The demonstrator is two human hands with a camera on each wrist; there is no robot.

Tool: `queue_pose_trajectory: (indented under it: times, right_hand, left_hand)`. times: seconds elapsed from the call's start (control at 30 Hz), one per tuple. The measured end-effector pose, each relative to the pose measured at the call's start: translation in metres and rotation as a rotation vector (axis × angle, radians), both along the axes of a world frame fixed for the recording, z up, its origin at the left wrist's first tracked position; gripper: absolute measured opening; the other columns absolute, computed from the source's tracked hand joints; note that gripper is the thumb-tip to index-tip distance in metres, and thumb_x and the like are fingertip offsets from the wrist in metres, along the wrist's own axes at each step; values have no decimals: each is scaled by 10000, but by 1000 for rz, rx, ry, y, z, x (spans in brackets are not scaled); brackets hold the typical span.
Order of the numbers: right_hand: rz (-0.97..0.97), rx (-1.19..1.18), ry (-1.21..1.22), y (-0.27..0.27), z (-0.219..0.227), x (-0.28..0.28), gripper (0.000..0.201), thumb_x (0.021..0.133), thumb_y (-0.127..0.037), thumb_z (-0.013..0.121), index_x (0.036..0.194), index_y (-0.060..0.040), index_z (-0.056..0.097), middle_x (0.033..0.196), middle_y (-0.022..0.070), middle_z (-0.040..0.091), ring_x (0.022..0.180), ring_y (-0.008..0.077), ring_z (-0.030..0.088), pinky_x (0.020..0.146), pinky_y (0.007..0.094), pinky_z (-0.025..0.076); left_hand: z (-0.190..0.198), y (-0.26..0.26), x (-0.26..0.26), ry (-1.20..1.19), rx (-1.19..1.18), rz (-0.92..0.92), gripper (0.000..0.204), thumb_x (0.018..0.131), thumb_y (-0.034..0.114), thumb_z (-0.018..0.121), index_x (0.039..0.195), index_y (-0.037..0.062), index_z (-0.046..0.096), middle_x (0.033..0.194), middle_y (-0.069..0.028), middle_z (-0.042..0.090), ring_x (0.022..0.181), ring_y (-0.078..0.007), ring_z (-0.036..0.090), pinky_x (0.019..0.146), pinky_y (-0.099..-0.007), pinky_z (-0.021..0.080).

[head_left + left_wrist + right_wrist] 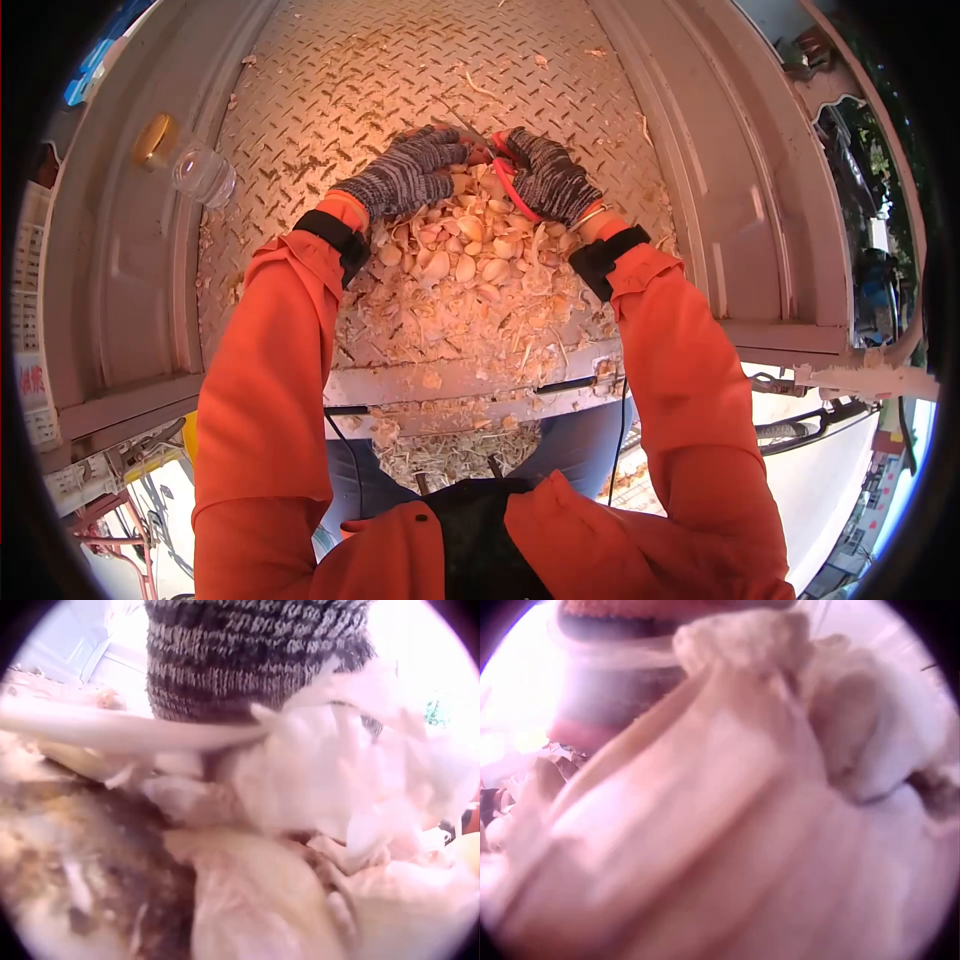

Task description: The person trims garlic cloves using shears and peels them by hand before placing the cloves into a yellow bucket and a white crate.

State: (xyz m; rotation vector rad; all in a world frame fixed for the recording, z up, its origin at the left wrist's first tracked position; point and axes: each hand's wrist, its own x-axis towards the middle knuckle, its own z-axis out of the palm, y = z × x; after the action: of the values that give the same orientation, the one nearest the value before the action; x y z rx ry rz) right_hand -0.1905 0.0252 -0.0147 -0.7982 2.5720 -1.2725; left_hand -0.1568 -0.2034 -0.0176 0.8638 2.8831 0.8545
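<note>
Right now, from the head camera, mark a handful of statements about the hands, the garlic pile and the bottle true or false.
1. Both hands wear grey knit gloves. True: left hand, right hand.
2. The garlic pile lies on a wooden table. False: it lies on a metal tread-plate floor.
3. The right hand holds red-handled scissors. True.
4. A clear bottle lies right of the pile. False: it lies to the left.
5. The sleeves are blue. False: orange.

Garlic pile on tray floor; jar left.
</note>
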Motion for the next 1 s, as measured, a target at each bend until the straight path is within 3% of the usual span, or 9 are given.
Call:
queue_pose_trajectory:
  times: [0.3, 0.37, 0.4, 0.47, 0.57, 0.67, 0.73, 0.83, 1.0]
  right_hand:
    - [164, -3, 7, -24, 19, 84, 343, 789, -167, 676, 1075, -1, 584, 992, 160, 644, 964, 216, 617, 840, 297, 477]
    - [30, 62, 120, -4, 22, 68, 318, 801, -163, 666, 1064, -2, 585, 998, 146, 646, 941, 210, 620, 814, 297, 481]
    - [-97, 132, 228, 15, 24, 59, 294, 813, -158, 657, 1053, -3, 585, 1003, 133, 648, 918, 204, 623, 787, 297, 486]
    - [-141, -21, -12, 77, 23, 46, 281, 818, -173, 623, 1043, -13, 568, 975, 146, 638, 838, 217, 609, 766, 277, 484]
    - [-385, -182, -297, 119, 0, 65, 275, 836, -117, 584, 1093, -24, 548, 1043, 120, 622, 884, 177, 592, 788, 270, 470]
    - [-434, -90, -70, 85, -14, 96, 395, 837, -151, 567, 1203, -15, 508, 1124, 177, 594, 1039, 262, 580, 888, 309, 435]
    - [-368, 288, 133, 52, -5, 114, 460, 823, -244, 576, 1207, -4, 497, 1134, 218, 578, 1061, 330, 561, 909, 345, 430]
    - [-325, 73, 61, 30, 23, 131, 461, 800, -300, 581, 1156, -12, 529, 1114, 237, 575, 1065, 355, 550, 901, 383, 435]
    - [-384, 98, 42, 89, 44, 120, 379, 805, -260, 573, 1082, -1, 560, 1046, 215, 616, 977, 340, 604, 821, 368, 481]
  left_hand:
    - [14, -26, 96, -245, 148, 10, 431, 881, 291, 578, 1251, 76, 528, 1295, -127, 451, 1224, -250, 406, 1028, -351, 321]
    - [-2, -53, 100, -130, 367, -53, 463, 910, 382, 500, 1280, 104, 515, 1401, -96, 366, 1314, -231, 299, 1075, -371, 237]
    - [45, -45, 121, -196, 399, 40, 499, 915, 426, 467, 1289, 99, 505, 1430, -78, 338, 1341, -222, 255, 1086, -385, 204]
    - [58, -65, 155, -173, 488, 166, 498, 913, 404, 483, 1299, 90, 490, 1406, -95, 371, 1329, -230, 281, 1081, -372, 222]
    - [7, -104, 194, -100, 486, 494, 511, 908, 394, 483, 1313, 83, 467, 1389, -134, 389, 1319, -261, 305, 1077, -370, 234]
    - [-28, -78, 206, 26, 57, 792, 528, 870, 390, 545, 1301, 94, 475, 1394, -150, 372, 1290, -306, 347, 1063, -399, 246]
    - [-43, -54, 206, 134, 89, 702, 562, 850, 415, 561, 1316, 117, 457, 1404, -172, 347, 1297, -324, 332, 1065, -413, 236]
    - [-7, -5, 191, -70, 296, 732, 589, 846, 436, 553, 1340, 143, 426, 1421, -159, 325, 1317, -321, 294, 1073, -430, 203]
    - [47, -3, 207, 491, 196, 705, 323, 820, 175, 581, 1131, 90, 598, 1118, -172, 565, 1119, -335, 488, 977, -403, 364]
